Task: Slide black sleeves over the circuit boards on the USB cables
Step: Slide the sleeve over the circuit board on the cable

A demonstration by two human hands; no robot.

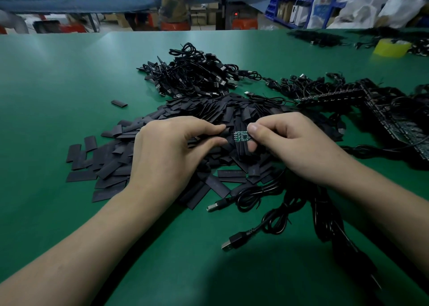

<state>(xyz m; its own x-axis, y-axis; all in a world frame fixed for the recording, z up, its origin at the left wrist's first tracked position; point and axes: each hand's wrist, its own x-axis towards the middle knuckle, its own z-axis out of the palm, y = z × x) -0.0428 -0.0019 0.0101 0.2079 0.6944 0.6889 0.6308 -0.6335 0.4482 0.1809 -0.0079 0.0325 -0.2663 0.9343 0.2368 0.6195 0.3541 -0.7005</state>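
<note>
Green tabletop (58,85) under everything. Black sleeve heap (111,166) beneath and left of fingers; USB cable pile (192,73) beyond them. Left hand (171,147) fingers narrow, pinching one sleeve (227,134). Right hand (290,147) fingers pinch circuit board (241,135), just beside that sleeve's end.

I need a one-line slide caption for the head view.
Left hand holds a black sleeve beside the circuit board pinched by the right hand, above a sleeve pile on a green table.

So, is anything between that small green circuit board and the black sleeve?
Nothing visible. The right hand pinches the small green circuit board right beside the flat black sleeve pinched by the left hand.
</note>
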